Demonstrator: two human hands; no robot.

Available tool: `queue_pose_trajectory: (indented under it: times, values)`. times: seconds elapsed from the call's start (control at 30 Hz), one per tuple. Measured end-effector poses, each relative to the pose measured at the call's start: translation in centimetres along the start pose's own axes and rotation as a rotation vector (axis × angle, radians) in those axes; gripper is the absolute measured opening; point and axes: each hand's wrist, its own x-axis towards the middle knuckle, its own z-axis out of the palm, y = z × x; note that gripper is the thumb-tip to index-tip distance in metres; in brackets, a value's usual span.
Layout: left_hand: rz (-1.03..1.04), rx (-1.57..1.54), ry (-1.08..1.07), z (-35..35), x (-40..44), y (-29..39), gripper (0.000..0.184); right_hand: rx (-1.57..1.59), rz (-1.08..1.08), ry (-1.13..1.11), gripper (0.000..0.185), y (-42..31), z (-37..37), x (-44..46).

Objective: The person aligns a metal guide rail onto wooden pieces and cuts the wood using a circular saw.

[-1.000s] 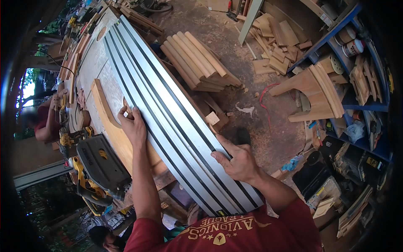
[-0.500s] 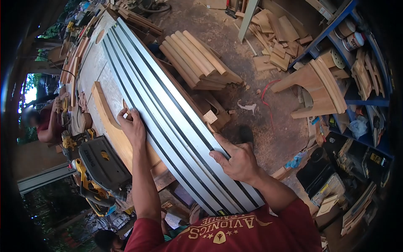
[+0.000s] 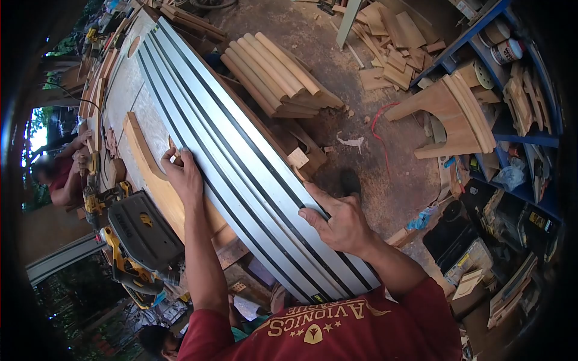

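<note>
A long silver guide rail (image 3: 241, 171) with black strips lies slantwise over the workbench, its near end against my shirt. My right hand (image 3: 338, 221) grips its right edge, thumb on top and fingers over the side. At the left edge, my left hand (image 3: 185, 177) is closed, thumb and fingertips pinched together; what they hold, if anything, is too small to make out. Under and beside that hand is a curved wooden piece (image 3: 147, 153), partly covered by the rail and my forearm. A small wood block (image 3: 298, 157) sits by the rail's right edge.
Left of the bench lie a black tool case (image 3: 144, 228) and a yellow power tool (image 3: 129, 265). Stacked rounded boards (image 3: 271, 66), wood offcuts (image 3: 397, 54) and an arched wooden part (image 3: 448, 117) are on the right. Another person (image 3: 63, 180) is at far left.
The view has shifted slightly, so the bench and rail appear a little further left and up. Both hands stay at the rail's edges, with my left fingertips drawn closer together.
</note>
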Motion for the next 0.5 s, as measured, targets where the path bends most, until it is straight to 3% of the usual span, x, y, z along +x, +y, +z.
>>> queue_pose_trajectory:
  times: [0.13, 0.3, 0.5]
  values:
    - [-0.033, 0.005, -0.009, 0.0, 0.0, 0.3, 0.038, -0.001, -0.028, 0.045, 0.056, 0.4, 0.4, -0.1]
    - [-0.106, -0.035, -0.013, 0.1, 0.5, 0.6, 0.049, -0.052, 0.075, -0.054, 0.052, -1.0, -0.6, 0.2]
    - [-0.035, 0.065, -0.014, 0.2, 1.0, 0.0, 0.050, -0.035, 0.017, -0.012, 0.052, -0.6, -0.5, 0.0]
